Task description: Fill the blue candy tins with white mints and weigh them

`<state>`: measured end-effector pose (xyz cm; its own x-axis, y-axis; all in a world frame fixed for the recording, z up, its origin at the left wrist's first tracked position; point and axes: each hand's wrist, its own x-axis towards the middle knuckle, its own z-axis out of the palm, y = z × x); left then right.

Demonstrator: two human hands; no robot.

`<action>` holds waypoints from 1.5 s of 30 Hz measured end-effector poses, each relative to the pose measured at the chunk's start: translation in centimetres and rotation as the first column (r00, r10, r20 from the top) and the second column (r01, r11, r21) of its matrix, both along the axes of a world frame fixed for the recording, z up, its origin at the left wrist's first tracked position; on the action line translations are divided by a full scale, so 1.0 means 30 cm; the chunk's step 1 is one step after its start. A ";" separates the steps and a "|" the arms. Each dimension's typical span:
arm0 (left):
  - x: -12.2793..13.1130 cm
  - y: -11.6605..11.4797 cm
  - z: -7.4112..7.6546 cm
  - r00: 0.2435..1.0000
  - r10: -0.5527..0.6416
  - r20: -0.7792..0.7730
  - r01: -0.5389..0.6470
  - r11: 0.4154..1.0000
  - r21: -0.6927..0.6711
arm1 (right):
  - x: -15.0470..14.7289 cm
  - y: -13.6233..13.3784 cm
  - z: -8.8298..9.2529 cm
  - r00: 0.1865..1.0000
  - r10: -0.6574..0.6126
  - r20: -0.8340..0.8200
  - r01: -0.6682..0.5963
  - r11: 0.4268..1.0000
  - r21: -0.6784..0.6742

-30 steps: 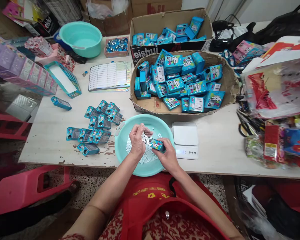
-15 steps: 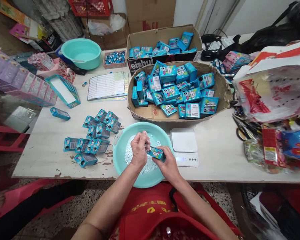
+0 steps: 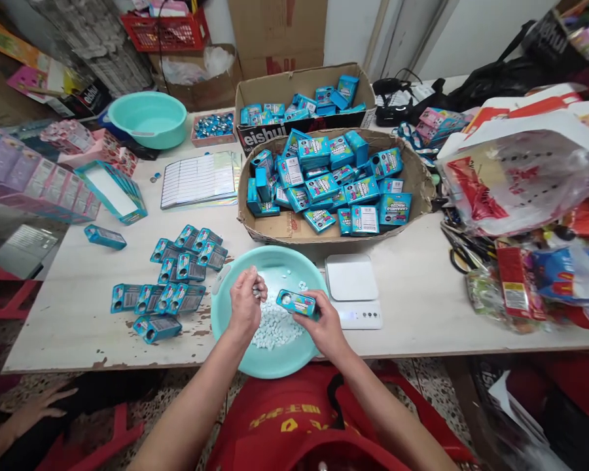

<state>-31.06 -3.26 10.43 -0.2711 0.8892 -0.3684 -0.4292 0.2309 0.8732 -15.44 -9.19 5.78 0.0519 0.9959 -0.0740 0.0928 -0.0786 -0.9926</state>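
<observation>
Teal basin [image 3: 281, 261] lay under both hands. My left hand [image 3: 245, 304] had come away from the box [image 3: 297, 303], fist shut on pellets [image 3: 275, 328]. My right hand [image 3: 326, 324] gripped the box over the basin, so I judged that filling paused.

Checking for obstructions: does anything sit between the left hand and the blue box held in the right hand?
Nothing visible does. The left hand, curled shut, and the blue box in the right hand are apart, with only open space above the teal basin between them.
</observation>
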 end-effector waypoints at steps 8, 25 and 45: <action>0.099 -0.042 0.006 0.998 -0.028 -0.056 0.034 0.993 0.110 | -0.033 0.008 -0.004 0.998 0.037 0.046 -0.037 0.999 0.001; -0.034 -0.065 -0.110 0.658 -0.506 -0.558 0.486 0.851 -0.198 | 0.231 -0.016 0.092 0.967 -0.252 -0.026 0.253 0.962 0.104; 0.166 -0.120 -0.336 -0.421 -0.571 -0.704 0.694 0.297 -0.656 | 0.409 -0.110 -0.210 0.754 -0.602 0.262 0.631 0.775 -0.033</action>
